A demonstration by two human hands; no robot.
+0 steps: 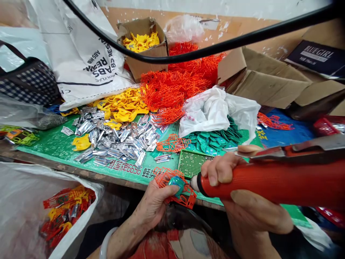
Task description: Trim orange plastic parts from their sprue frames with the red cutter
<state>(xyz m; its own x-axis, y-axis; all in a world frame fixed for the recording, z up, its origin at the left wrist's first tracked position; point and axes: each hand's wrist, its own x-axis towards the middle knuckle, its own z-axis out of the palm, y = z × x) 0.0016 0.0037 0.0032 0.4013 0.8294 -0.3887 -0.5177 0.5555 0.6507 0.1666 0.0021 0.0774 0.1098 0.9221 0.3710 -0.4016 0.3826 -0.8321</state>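
Note:
Between the thumb and fingers of my left hand is an orange plastic frame, with a small teal-green plastic piece lying on it under my thumb. A red electric screwdriver lies in the closed grip of my right hand. Its bit points left and reaches the edge of the teal piece; whether it sits in a screw is too small to tell. Just behind the tip is a green perforated tray with small metal bits in it. Another orange frame lies beyond it.
Silver metal plates, yellow parts, orange frames and teal pieces are heaped on the green bench. Cardboard boxes stand behind. A white sack of assembled pieces is at lower left. A black cable crosses overhead.

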